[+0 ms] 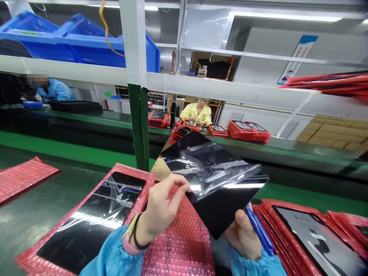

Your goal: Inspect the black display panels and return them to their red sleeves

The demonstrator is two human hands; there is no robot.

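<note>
Above the dark green surface point(17, 226), your left hand point(162, 203) has its fingers pressed together at the left edge of a glossy black rectangular panel point(217, 191), their exact hold unclear; your right hand point(245, 235) grips its lower side, near a red bubble-wrap sleeve point(181, 241). You're likely working that edge; the next move calls for steady right support.

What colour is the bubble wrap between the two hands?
Pinkish red; the bubble wrap shows best in the head view.
</note>
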